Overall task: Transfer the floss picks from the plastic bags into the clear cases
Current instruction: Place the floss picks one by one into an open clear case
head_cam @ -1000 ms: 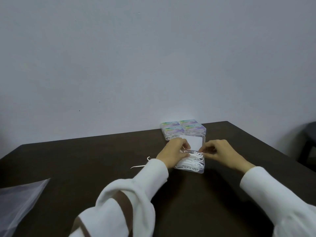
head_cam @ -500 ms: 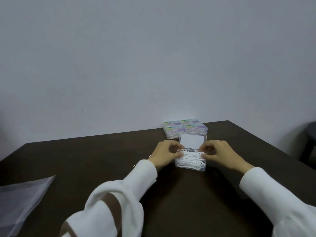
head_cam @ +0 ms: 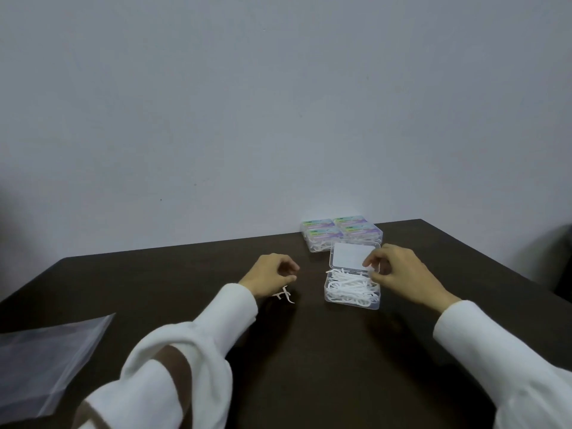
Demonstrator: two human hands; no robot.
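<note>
An open clear case (head_cam: 376, 305) lies on the dark table, its lid (head_cam: 349, 255) tipped back and its base filled with white floss picks (head_cam: 348, 284). My right hand (head_cam: 402, 272) is at the case's right side, thumb and forefinger pinching at the lid's near right corner. My left hand (head_cam: 270, 274) hovers left of the case with loosely curled fingers. A couple of loose floss picks (head_cam: 285, 295) lie on the table just under it; no grip on them shows. An empty clear plastic bag (head_cam: 46, 351) lies flat at the near left.
Several closed, labelled cases of picks (head_cam: 340, 232) are stacked at the table's far edge, just behind the open case. A plain wall rises behind the dark table (head_cam: 309, 351). Something dark stands beyond the table's right edge (head_cam: 565, 258).
My left hand has left the case and moved left to the loose picks on the table. My right hand stays at the case's right side. The lid stands open as before.
</note>
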